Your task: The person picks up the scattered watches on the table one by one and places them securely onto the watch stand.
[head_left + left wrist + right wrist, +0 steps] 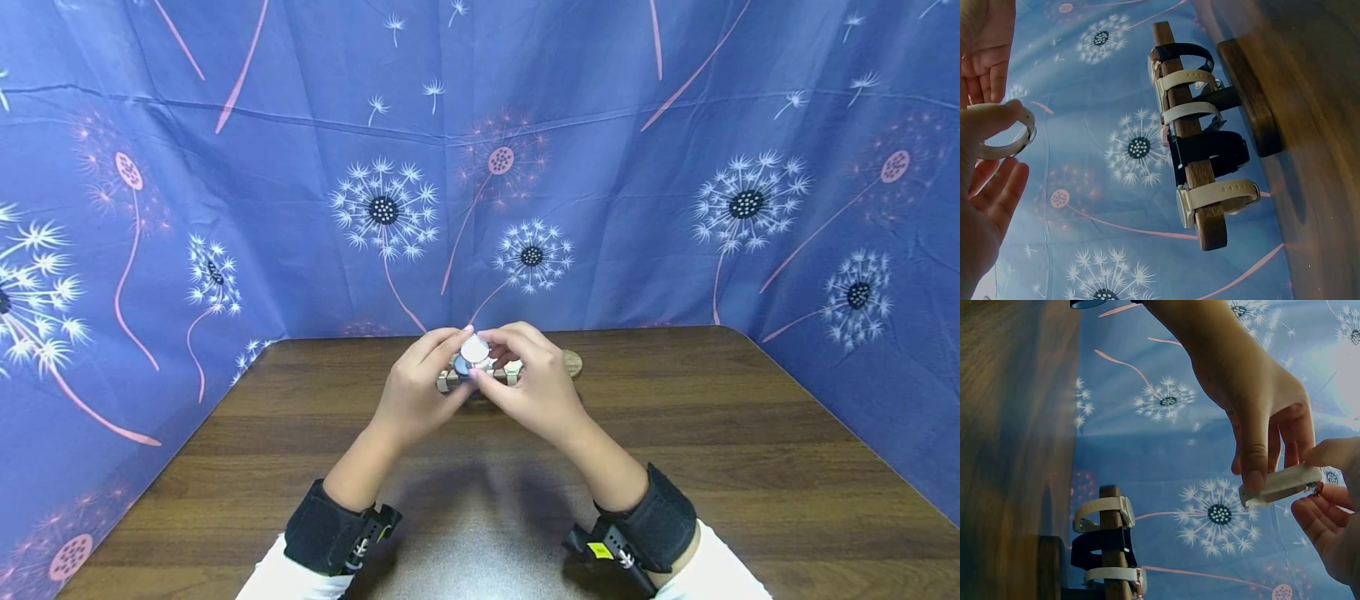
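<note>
Up in front of the wooden watch stand, both hands hold a white-strapped wristwatch, its strap bent into a loop. My left hand grips it from the left; the left thumb lies along the strap in the right wrist view. On the other side my right hand has thumb and fingertips at the strap's end near the metal buckle. Behind the hands, the stand's bar carries several watches, among them a black-strapped watch and a cream-strapped watch.
The stand's dark wooden base rests on the brown wood-grain table, toward its back edge. A blue dandelion-print cloth hangs behind and along both sides. Each wrist wears a black band with a small camera.
</note>
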The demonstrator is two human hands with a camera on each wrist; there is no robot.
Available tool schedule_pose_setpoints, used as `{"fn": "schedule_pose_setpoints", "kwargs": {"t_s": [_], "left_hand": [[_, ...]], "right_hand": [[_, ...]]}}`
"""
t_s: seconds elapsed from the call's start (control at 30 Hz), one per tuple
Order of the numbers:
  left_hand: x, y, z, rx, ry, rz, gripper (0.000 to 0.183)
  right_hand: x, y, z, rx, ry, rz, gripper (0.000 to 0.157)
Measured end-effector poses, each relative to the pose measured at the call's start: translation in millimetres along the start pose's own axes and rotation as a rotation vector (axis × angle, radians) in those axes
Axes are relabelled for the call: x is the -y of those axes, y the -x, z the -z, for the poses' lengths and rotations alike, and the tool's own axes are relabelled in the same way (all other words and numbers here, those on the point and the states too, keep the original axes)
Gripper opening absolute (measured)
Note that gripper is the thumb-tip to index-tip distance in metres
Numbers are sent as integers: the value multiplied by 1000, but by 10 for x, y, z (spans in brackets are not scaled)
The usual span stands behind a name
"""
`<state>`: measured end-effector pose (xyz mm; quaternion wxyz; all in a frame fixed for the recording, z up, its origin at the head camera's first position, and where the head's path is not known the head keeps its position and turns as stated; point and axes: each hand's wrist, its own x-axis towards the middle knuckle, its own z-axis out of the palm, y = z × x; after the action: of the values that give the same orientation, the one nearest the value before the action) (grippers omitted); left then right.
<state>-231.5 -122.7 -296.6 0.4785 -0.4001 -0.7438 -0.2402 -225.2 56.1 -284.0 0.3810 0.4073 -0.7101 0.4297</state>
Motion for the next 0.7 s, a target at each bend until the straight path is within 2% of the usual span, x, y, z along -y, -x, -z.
{"fn": "schedule_pose_setpoints", "kwargs": {"t_s": [0.17, 0.43, 0.53, 0.7], "left_hand": [[20, -3, 22, -20, -16, -4, 57], [27, -9, 42, -21, 83, 3, 58], [27, -11, 29, -33, 137, 9, 60], [25, -12, 16, -53, 156, 23, 60]], "right_hand": [[6, -13, 21, 18, -10, 30, 34], [18, -26, 38, 53, -22, 39, 37], [105, -74, 86, 69, -39, 56, 38], [272, -156, 202, 125, -67, 76, 42]]}}
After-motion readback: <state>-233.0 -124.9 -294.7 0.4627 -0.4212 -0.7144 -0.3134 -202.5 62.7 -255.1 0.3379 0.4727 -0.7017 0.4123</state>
